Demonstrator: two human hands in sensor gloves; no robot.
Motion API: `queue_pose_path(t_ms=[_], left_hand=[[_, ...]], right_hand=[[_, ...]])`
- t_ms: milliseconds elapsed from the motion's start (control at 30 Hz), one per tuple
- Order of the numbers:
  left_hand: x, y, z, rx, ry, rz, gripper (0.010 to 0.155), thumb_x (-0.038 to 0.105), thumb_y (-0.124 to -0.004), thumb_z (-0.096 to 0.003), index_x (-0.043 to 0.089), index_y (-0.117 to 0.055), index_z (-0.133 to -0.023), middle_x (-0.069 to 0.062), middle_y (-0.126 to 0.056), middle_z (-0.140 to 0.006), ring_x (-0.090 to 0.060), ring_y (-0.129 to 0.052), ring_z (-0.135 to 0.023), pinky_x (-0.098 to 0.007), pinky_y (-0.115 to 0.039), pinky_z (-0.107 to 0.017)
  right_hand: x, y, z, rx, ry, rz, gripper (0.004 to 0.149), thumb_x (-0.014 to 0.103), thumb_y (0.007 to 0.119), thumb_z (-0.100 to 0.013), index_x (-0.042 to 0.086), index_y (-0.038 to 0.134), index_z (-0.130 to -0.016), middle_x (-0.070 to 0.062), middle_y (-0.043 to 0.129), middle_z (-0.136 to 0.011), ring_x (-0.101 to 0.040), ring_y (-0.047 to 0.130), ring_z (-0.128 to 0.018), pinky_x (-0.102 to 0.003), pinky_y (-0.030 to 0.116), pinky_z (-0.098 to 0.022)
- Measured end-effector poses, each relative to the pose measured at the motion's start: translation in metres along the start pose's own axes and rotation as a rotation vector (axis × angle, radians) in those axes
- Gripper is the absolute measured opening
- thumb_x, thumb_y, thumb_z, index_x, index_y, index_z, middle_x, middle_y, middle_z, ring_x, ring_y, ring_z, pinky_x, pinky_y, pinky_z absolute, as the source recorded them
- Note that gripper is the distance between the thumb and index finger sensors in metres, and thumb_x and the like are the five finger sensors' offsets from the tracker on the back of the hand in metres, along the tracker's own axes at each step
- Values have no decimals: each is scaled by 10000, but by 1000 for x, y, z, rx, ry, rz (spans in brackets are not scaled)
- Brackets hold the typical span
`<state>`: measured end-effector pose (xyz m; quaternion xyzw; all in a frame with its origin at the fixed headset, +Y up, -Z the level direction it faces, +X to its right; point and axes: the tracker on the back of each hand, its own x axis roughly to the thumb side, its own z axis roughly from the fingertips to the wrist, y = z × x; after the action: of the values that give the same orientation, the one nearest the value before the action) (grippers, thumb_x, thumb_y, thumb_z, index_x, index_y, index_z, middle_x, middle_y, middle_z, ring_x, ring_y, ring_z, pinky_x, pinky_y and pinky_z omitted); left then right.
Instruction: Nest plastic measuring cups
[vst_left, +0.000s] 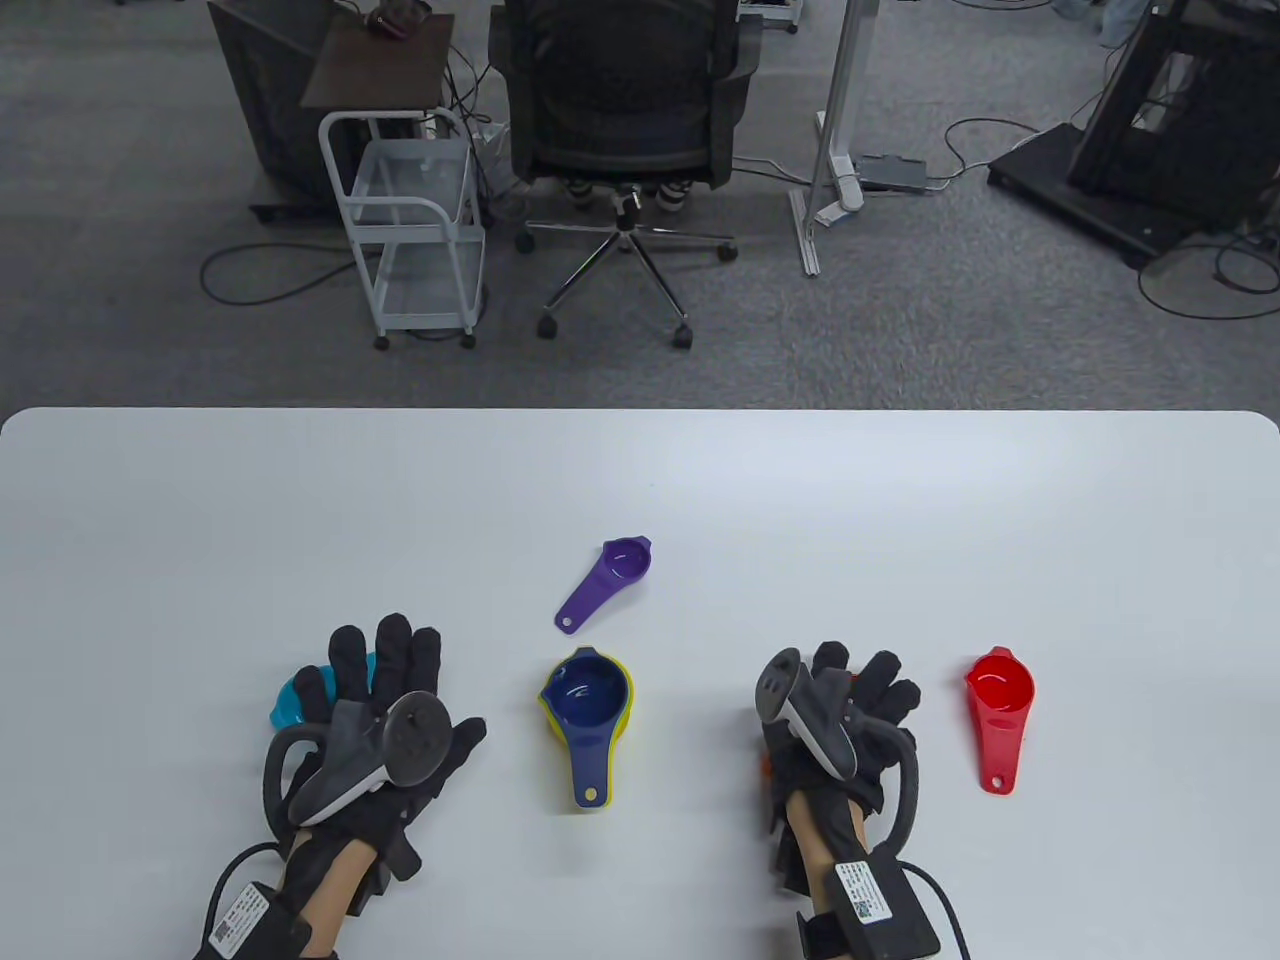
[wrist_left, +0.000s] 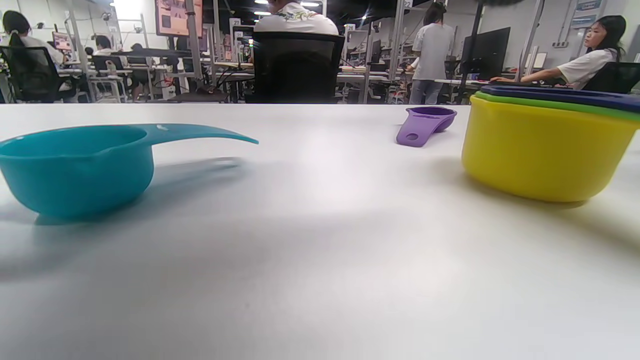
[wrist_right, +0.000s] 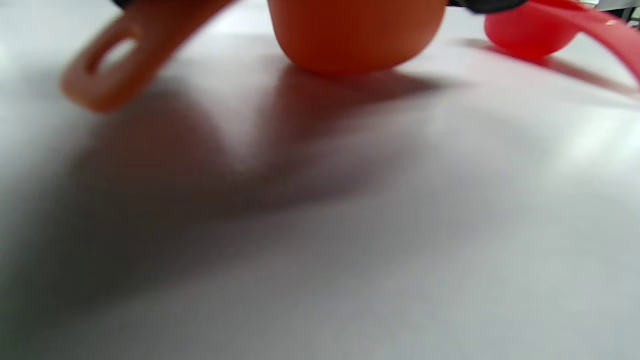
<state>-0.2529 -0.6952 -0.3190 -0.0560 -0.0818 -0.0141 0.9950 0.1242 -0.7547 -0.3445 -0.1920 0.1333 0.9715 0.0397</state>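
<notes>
A navy cup nested in a green and a yellow cup (vst_left: 587, 700) stands at the table's middle front; the stack also shows in the left wrist view (wrist_left: 545, 145). A purple cup (vst_left: 615, 565) lies behind it. My left hand (vst_left: 380, 690) hovers with fingers spread over a teal cup (vst_left: 290, 705), which sits untouched on the table (wrist_left: 75, 165). My right hand (vst_left: 850, 700) covers an orange cup (wrist_right: 355, 30) that stands on the table, with gloved fingertips (wrist_right: 485, 5) at its rim. A red cup (vst_left: 1000, 695) lies to the right of that hand.
The white table (vst_left: 640, 470) stretches wide behind the cups. Beyond its far edge stand an office chair (vst_left: 620, 100) and a white cart (vst_left: 410, 220) on the carpet.
</notes>
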Motion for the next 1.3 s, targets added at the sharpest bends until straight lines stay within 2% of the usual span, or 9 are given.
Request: queue_pose_path(t_ms=[100,233,333,467,567,667,767,1300], left_hand=[[-5,1,0,4,10,9,934,696,-509,-531,138,-129,-1177,-221,-88,-1228,-637,-78,-1027,-812,-129,-602],[-12,4,2,26,25,33,931,695,-509,-533,139,-131,-1177,-219,-89,-1229,-634,-80,-1030,-812,-130,-603],[-15,2,1,9,35,33,931,694,-511,-532,139,-132,-1176,-218,-88,-1228,-634,-79,-1030,-811,-128,-603],[-17,1,1,2,36,31,932,692,-513,-533,135,-130,-1175,-223,-88,-1226,-632,-79,-1028,-810,-130,-602],[-19,1,4,0,40,46,932,691,-513,-534,134,-129,-1174,-224,-86,-1225,-629,-74,-1028,-809,-127,-603],[-21,1,5,1,41,56,930,688,-514,-534,132,-129,-1174,-227,-87,-1224,-626,-80,-1031,-809,-128,-602],[-23,0,5,-8,43,64,931,686,-514,-535,130,-126,-1173,-228,-82,-1223,-618,-75,-1035,-807,-125,-602],[-24,-7,0,-80,62,56,932,680,-515,-535,123,-122,-1170,-241,-73,-1214,-614,-60,-1026,-801,-122,-603]], right_hand=[[1,-2,2,-52,-57,-41,709,329,663,-621,96,274,-1166,-477,122,-1114,-728,326,-931,-755,560,-607],[14,-19,22,-133,-264,-176,690,297,668,-618,77,302,-1159,-468,158,-1121,-716,359,-937,-762,575,-589],[46,-42,56,-203,-457,-311,692,313,663,-622,82,297,-1162,-443,175,-1137,-695,370,-953,-750,577,-601],[106,-58,97,-196,-641,-249,707,321,654,-630,75,263,-1166,-426,165,-1149,-679,354,-972,-745,555,-631],[141,-51,105,-200,-678,-164,717,326,658,-629,65,258,-1164,-430,173,-1147,-672,363,-975,-743,546,-641],[166,-38,103,-181,-689,-107,726,329,663,-628,59,253,-1163,-433,179,-1146,-669,368,-976,-742,535,-649],[178,-29,96,-188,-672,-42,725,330,666,-627,60,258,-1162,-430,186,-1147,-667,373,-976,-741,527,-654],[186,-12,82,-134,-649,40,734,348,653,-630,65,235,-1163,-431,164,-1147,-655,344,-988,-737,475,-682]])
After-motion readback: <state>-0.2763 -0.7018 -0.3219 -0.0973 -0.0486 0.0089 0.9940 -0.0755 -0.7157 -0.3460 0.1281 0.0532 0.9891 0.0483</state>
